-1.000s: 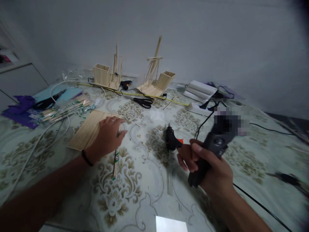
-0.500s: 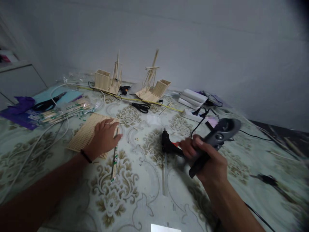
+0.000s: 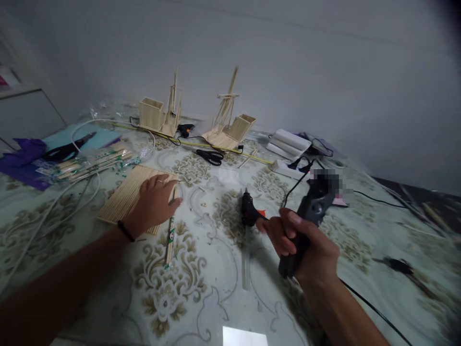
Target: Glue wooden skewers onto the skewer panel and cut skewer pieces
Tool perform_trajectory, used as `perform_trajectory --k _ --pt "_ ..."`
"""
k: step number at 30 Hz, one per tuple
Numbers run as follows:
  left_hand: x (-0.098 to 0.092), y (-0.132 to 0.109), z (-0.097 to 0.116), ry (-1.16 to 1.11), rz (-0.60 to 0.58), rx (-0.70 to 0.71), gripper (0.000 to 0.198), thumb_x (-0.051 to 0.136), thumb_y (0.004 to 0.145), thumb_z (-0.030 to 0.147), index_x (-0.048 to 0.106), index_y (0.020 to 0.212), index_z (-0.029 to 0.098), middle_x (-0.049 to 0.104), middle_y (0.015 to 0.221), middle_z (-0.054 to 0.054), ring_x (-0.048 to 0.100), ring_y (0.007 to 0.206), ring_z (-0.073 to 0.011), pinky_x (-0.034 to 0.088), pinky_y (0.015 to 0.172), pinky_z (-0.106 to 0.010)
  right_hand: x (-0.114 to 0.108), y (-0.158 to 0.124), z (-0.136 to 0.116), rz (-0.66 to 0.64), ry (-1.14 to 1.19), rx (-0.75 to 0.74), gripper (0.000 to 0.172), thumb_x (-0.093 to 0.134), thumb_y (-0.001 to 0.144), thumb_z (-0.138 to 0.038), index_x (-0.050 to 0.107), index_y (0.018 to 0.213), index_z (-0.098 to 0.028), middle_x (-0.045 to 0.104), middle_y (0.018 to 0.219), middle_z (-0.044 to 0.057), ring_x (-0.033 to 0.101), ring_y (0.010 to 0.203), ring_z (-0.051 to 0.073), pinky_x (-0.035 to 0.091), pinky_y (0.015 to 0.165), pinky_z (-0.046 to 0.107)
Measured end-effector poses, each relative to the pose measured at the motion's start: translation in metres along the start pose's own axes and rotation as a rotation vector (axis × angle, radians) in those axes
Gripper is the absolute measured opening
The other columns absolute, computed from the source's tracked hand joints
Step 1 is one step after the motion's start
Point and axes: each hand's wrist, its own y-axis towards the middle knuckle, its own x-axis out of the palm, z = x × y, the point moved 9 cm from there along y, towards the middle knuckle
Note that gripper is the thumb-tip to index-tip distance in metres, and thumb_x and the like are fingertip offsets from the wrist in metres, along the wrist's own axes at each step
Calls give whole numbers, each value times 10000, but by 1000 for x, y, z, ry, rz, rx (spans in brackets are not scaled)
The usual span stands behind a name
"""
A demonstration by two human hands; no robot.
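Observation:
My right hand (image 3: pixel 306 245) is closed round a dark grey handheld controller (image 3: pixel 310 214), lifted above the patterned floor covering (image 3: pixel 201 269). Just left of it a black glue gun (image 3: pixel 249 211) with an orange trigger lies on the covering. My left hand (image 3: pixel 153 202) rests palm down, fingers together, on a flat mat of thin wooden sticks (image 3: pixel 126 197). A wrapped pair of chopsticks (image 3: pixel 170 240) lies beside that hand, and a loose wooden stick (image 3: pixel 246 269) lies below the glue gun.
Two stick-built models (image 3: pixel 160 113) (image 3: pixel 230 125) stand near the wall, with black scissors (image 3: pixel 211 156) in front. A chopstick bundle (image 3: pixel 90 161), white cable (image 3: pixel 54 206) and purple bag (image 3: pixel 21 158) lie left. A power strip (image 3: pixel 290 168) and black cords sit right.
My right hand swung the controller down and flat, then tilted it upright again. My left hand stayed on the stick mat. The view shifted slightly.

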Motion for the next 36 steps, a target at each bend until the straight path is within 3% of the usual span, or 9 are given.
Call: perform_trajectory --k 4,9,12,15,19,23,28,32,36 --pt "-1 0 0 -9 0 8 498 677 937 385 683 1382 163 623 1496 -251 543 1399 -450 423 1133 -637 12 -11 -11 -52 32 -50 355 752 819 -409 557 569 -251 387 380 -64 273 374 122 356 510 337" --pt "-3 3 3 -24 8 39 507 678 948 472 702 1358 174 663 1450 -221 562 1386 -429 438 1131 -601 11 -4 -12 -25 35 -71 230 762 815 -497 750 827 -268 695 716 41 656 712 252 556 756 453" --pt "-4 2 8 -33 2 75 495 668 958 497 711 1338 183 679 1435 -207 574 1375 -409 436 1141 -587 8 1 -9 -6 16 -63 313 830 745 -479 786 987 -285 760 968 67 712 994 318 547 979 515" --pt "-4 1 12 -25 -3 112 511 655 968 518 716 1329 161 675 1425 -235 569 1382 -415 432 1145 -598 3 -4 -9 53 46 -69 161 802 803 -401 718 767 -268 625 616 -8 611 608 199 563 786 437" --pt "-5 3 11 -38 11 118 485 640 975 523 728 1297 171 695 1395 -214 586 1349 -408 458 1122 -593 1 -14 -16 87 32 -120 350 734 860 -363 572 576 -238 391 403 -60 305 393 114 370 512 327" --pt "-3 5 10 -30 6 140 460 654 957 540 754 1241 192 709 1372 -193 606 1310 -408 496 1076 -585 -3 -7 -17 122 -2 -148 242 755 830 -397 668 653 -258 540 510 -24 507 505 175 503 659 399" --pt "-9 5 14 -28 17 174 431 592 997 471 749 1247 158 728 1343 -203 642 1279 -406 511 1062 -576 -2 5 -10 63 51 -99 274 812 752 -473 780 948 -284 757 962 43 705 1009 305 529 987 488" --pt "-22 10 15 -30 8 191 349 516 1009 308 732 1255 187 776 1252 -158 689 1208 -362 515 1047 -540 -6 -1 -9 93 35 -77 290 764 826 -461 651 658 -254 524 547 -29 478 514 166 509 703 409" --pt "-30 14 15 -11 0 203 271 523 1008 308 762 1082 205 793 1095 -130 719 1095 -334 532 950 -474 -8 -7 -18 119 -25 -117 375 729 831 -428 548 559 -244 365 442 -48 324 439 135 387 564 356"
